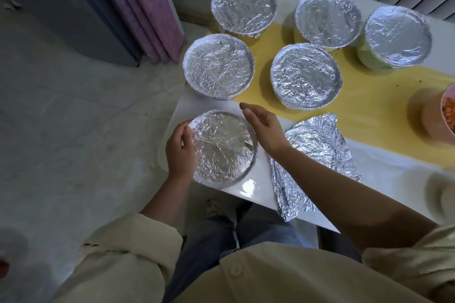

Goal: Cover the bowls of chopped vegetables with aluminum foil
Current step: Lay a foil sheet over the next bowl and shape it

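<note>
left hand [181,152], seemingly gripping crinkled foil-covered bowl [221,150]

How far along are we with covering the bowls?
Five back bowls already wear foil. The left hand grips the foiled rim of the sixth bowl; the right hand is open beside it. Left to do: the pink bowl of orange pieces stands uncovered, with a loose foil sheet lying near.

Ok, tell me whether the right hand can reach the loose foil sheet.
Probably yes: the foil sheet lies beside the right hand, partly under its forearm, with nothing resting on it.
</note>
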The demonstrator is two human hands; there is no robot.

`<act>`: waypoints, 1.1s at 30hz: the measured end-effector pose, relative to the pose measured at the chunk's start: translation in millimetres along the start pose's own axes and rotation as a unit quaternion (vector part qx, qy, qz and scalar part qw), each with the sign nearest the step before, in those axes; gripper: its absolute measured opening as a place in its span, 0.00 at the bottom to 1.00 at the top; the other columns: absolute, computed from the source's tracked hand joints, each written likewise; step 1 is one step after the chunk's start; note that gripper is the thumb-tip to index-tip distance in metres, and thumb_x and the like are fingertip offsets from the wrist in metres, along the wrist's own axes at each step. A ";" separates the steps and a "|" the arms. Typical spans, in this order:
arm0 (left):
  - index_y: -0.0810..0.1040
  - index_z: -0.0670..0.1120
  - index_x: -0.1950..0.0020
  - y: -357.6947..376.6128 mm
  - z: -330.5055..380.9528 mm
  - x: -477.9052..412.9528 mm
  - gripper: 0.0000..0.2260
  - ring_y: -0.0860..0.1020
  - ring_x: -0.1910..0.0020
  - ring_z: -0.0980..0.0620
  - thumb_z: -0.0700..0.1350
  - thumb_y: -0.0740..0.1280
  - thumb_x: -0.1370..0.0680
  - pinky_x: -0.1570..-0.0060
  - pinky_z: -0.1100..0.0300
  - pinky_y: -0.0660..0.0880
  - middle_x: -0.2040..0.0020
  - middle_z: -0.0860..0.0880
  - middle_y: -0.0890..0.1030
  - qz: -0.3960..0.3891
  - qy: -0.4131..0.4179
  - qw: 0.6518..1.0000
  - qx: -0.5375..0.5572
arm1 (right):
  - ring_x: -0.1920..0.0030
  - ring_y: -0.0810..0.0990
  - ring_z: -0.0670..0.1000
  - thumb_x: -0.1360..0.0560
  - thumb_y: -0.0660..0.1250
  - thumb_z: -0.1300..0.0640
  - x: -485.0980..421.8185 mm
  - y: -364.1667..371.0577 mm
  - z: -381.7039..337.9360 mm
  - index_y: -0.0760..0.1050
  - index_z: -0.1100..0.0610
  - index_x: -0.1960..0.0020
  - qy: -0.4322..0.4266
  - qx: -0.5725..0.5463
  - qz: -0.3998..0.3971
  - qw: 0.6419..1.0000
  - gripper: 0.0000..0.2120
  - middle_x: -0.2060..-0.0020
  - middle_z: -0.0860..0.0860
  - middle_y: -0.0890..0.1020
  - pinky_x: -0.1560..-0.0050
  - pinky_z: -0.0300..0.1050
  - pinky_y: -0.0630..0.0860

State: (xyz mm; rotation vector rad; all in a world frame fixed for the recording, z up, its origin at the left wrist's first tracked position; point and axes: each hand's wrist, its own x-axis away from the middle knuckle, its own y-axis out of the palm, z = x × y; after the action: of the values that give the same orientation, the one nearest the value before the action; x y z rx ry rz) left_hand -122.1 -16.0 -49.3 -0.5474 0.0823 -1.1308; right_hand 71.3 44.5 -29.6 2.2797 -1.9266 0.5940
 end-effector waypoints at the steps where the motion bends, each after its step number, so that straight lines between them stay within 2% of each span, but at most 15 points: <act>1: 0.79 0.39 0.38 -2.7 -2.6 2.6 0.14 0.80 0.51 0.34 0.42 0.57 0.16 0.55 0.50 0.76 0.50 0.37 0.82 0.033 -0.021 0.999 0.008 | 0.40 0.78 0.46 0.19 0.63 0.51 4.5 0.3 3.1 0.77 0.55 0.35 0.004 -0.008 0.023 1.000 0.15 0.39 0.48 0.80 0.32 0.49 0.71; 2: 0.78 0.38 0.39 -4.7 -3.6 6.0 0.14 0.80 0.52 0.36 0.42 0.57 0.16 0.55 0.50 0.76 0.50 0.36 0.82 0.062 -0.043 0.997 0.019 | 0.38 0.77 0.46 0.19 0.62 0.50 10.5 1.6 5.6 0.76 0.55 0.34 0.005 -0.010 0.044 0.999 0.16 0.38 0.48 0.80 0.32 0.50 0.71; 5: 0.76 0.39 0.38 -6.5 1.3 17.8 0.13 0.75 0.62 0.56 0.40 0.56 0.16 0.59 0.60 0.71 0.55 0.45 0.78 0.125 -0.095 0.985 0.076 | 0.35 0.75 0.46 0.20 0.58 0.42 33.9 10.8 18.5 0.74 0.53 0.31 0.002 -0.003 0.088 0.996 0.23 0.35 0.46 0.78 0.31 0.53 0.70; 9: 0.75 0.41 0.39 -6.2 7.3 29.6 0.11 0.72 0.54 0.53 0.39 0.56 0.17 0.56 0.67 0.68 0.49 0.51 0.75 0.174 -0.133 0.965 0.144 | 0.32 0.72 0.45 0.18 0.58 0.47 49.8 30.3 23.5 0.71 0.54 0.29 0.009 0.003 0.061 0.998 0.21 0.33 0.47 0.75 0.29 0.47 0.66; 12: 0.73 0.40 0.36 -6.1 4.7 29.2 0.12 0.72 0.48 0.50 0.42 0.57 0.16 0.59 0.74 0.70 0.44 0.48 0.74 0.165 -0.140 0.965 0.151 | 0.39 0.76 0.45 0.19 0.61 0.49 40.4 42.2 14.2 0.74 0.55 0.31 0.004 0.004 0.088 0.996 0.19 0.38 0.49 0.79 0.35 0.43 0.71; 13: 0.74 0.40 0.36 -5.9 2.3 28.1 0.12 0.74 0.46 0.48 0.43 0.58 0.16 0.53 0.71 0.74 0.44 0.48 0.75 0.159 -0.132 0.968 0.145 | 0.45 0.78 0.45 0.19 0.62 0.51 36.0 45.3 11.3 0.77 0.56 0.34 0.003 0.013 0.109 0.994 0.17 0.43 0.50 0.82 0.42 0.41 0.73; 14: 0.75 0.40 0.36 -4.8 -1.4 26.3 0.13 0.75 0.45 0.46 0.45 0.58 0.16 0.46 0.61 0.76 0.44 0.46 0.77 0.157 -0.122 0.971 0.136 | 0.52 0.78 0.45 0.19 0.62 0.52 32.8 47.8 10.1 0.80 0.57 0.39 0.000 0.022 0.130 0.991 0.14 0.52 0.49 0.84 0.49 0.39 0.72; 16: 0.77 0.38 0.39 -2.4 -7.0 24.8 0.16 0.77 0.46 0.38 0.48 0.58 0.18 0.43 0.45 0.76 0.46 0.39 0.80 0.157 -0.113 0.973 0.121 | 0.66 0.73 0.42 0.19 0.62 0.55 30.8 52.4 13.6 0.81 0.57 0.52 -0.016 0.036 0.162 0.986 0.10 0.69 0.43 0.77 0.60 0.38 0.68; 19: 0.78 0.36 0.43 0.6 -8.5 24.3 0.16 0.77 0.47 0.33 0.47 0.58 0.18 0.48 0.46 0.75 0.47 0.33 0.80 0.173 -0.116 0.972 0.108 | 0.71 0.68 0.39 0.19 0.62 0.57 31.8 57.5 19.6 0.81 0.60 0.52 -0.028 0.035 0.188 0.981 0.11 0.74 0.39 0.71 0.65 0.37 0.66; 22: 0.77 0.34 0.43 1.2 -7.9 24.4 0.15 0.76 0.46 0.34 0.45 0.57 0.17 0.47 0.47 0.73 0.46 0.33 0.79 0.191 -0.115 0.971 0.091 | 0.71 0.66 0.44 0.19 0.61 0.57 31.9 59.3 20.8 0.80 0.60 0.53 -0.044 0.039 0.187 0.981 0.11 0.74 0.44 0.70 0.67 0.40 0.66; 24: 0.77 0.35 0.42 1.4 -6.7 25.8 0.17 0.76 0.45 0.34 0.46 0.57 0.18 0.46 0.47 0.73 0.45 0.34 0.80 0.194 -0.113 0.970 0.089 | 0.70 0.66 0.47 0.19 0.61 0.57 32.8 59.2 21.3 0.79 0.60 0.56 -0.048 0.040 0.179 0.982 0.11 0.74 0.48 0.70 0.66 0.42 0.66; 27: 0.77 0.34 0.42 0.3 -4.4 28.5 0.19 0.76 0.44 0.33 0.49 0.57 0.19 0.44 0.44 0.73 0.45 0.33 0.79 0.180 -0.119 0.971 0.101 | 0.70 0.70 0.43 0.19 0.62 0.57 32.9 57.7 19.8 0.81 0.57 0.50 -0.031 0.034 0.170 0.984 0.10 0.73 0.43 0.75 0.63 0.40 0.69; 29: 0.77 0.35 0.42 -2.4 -5.3 27.7 0.23 0.75 0.44 0.32 0.53 0.57 0.21 0.43 0.41 0.74 0.44 0.32 0.78 0.167 -0.127 0.970 0.122 | 0.60 0.76 0.41 0.19 0.62 0.54 32.7 51.9 19.0 0.80 0.56 0.40 -0.008 0.031 0.142 0.989 0.12 0.58 0.44 0.83 0.53 0.39 0.73; 30: 0.78 0.36 0.44 -4.1 -7.6 26.6 0.23 0.75 0.45 0.31 0.55 0.57 0.22 0.44 0.40 0.74 0.45 0.32 0.78 0.160 -0.133 0.969 0.134 | 0.53 0.76 0.41 0.19 0.62 0.51 33.3 47.5 19.8 0.76 0.55 0.34 0.000 0.029 0.121 0.992 0.16 0.50 0.45 0.82 0.47 0.39 0.73; 33: 0.77 0.47 0.62 -8.7 -4.6 25.4 0.17 0.72 0.62 0.38 0.55 0.58 0.20 0.57 0.47 0.73 0.64 0.41 0.76 0.144 -0.147 0.970 0.131 | 0.43 0.76 0.43 0.19 0.61 0.49 37.0 39.5 23.0 0.71 0.55 0.29 -0.012 0.032 0.108 0.994 0.20 0.42 0.48 0.81 0.39 0.41 0.71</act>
State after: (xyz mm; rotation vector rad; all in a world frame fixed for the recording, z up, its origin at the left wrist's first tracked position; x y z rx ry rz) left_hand -119.9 -42.6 -44.0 -0.4441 -0.2358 -0.7523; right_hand 43.1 -4.9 -44.5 2.1365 -2.2156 0.6627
